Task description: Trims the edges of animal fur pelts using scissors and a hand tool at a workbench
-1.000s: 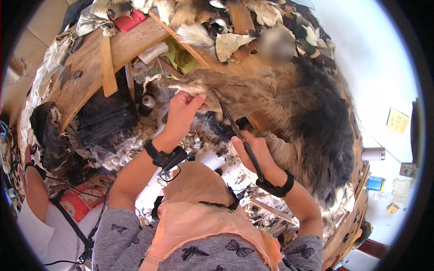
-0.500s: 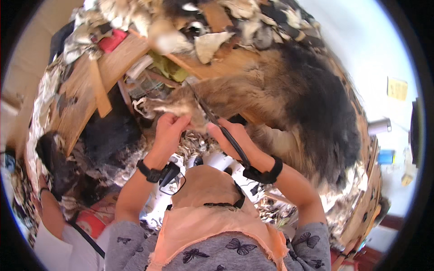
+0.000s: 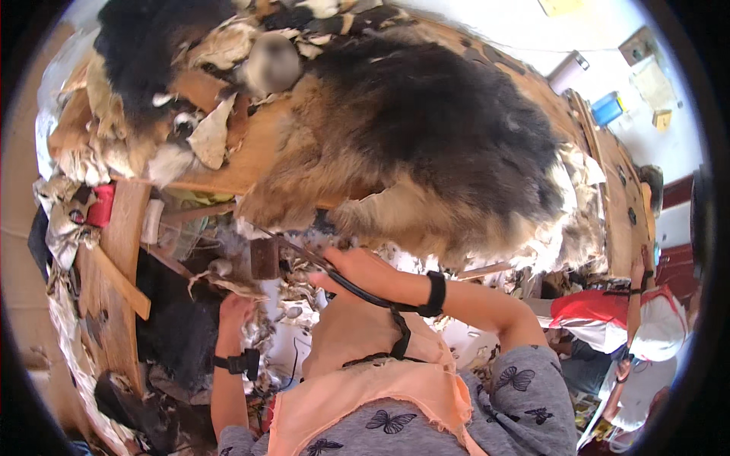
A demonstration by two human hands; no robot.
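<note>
Gripping shears in right hand at fur pelt edge, left hand fingers clamped on scrap

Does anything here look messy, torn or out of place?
Yes. Ragged trimmings and torn scraps litter the wooden bench around the big brown-and-black fur pelt. The right hand holds long shears; the left hand is down among the offcuts.

Yellow sheet: seen at twelve o'clock, flat on the white wall, rectangular.
Blue box: seen at two o'clock, small.
Pale paper: fixed at two o'clock, above a small tan label.
</note>
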